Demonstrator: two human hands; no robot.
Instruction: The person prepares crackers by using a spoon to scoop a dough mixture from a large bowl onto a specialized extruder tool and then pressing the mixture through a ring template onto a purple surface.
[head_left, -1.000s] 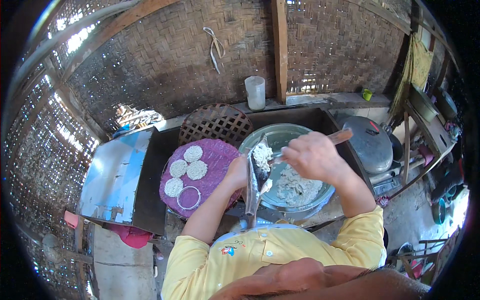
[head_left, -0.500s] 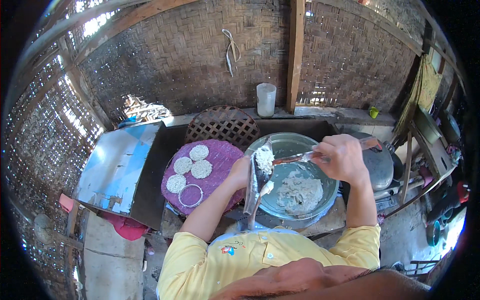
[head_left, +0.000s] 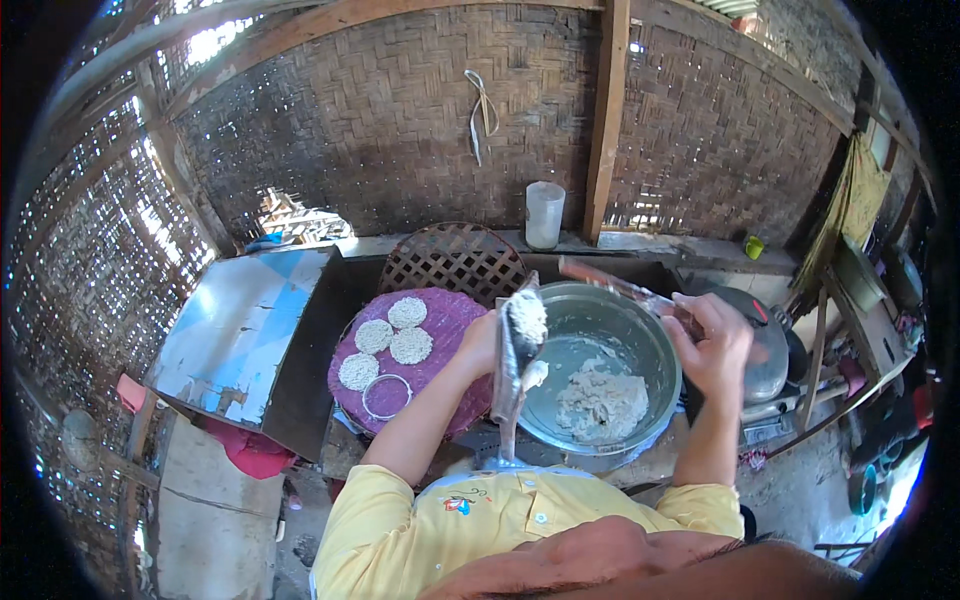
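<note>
My left hand (head_left: 480, 343) is closed on a long wooden holder (head_left: 503, 375) with a dark hollow, tilted over the left rim of the metal basin (head_left: 664, 425). A clump of white grainy mash (head_left: 528, 317) fills the hollow, and a smaller blob clings lower down. Above the basin's right side, my right hand (head_left: 715, 345) grips a flat wooden paddle (head_left: 615, 281), blurred by motion, its tip pointing up and left. More white mash (head_left: 602, 400) lies in the basin. To the left, several flat white discs (head_left: 411, 346) and a thin ring (head_left: 387, 397) rest on a round purple cloth (head_left: 450, 312).
A lattice basket (head_left: 450, 260) leans behind the purple cloth. On the back ledge stand a clear container (head_left: 544, 215) and a small green cup (head_left: 753, 247). A large blue-and-white box (head_left: 240, 320) is at left; a dark lidded pot (head_left: 765, 365) stands right of the basin.
My right hand has drawn the paddle away from the wooden holder, to the right and slightly down, and turned its tip up and left. The left hand still holds the filled holder.
</note>
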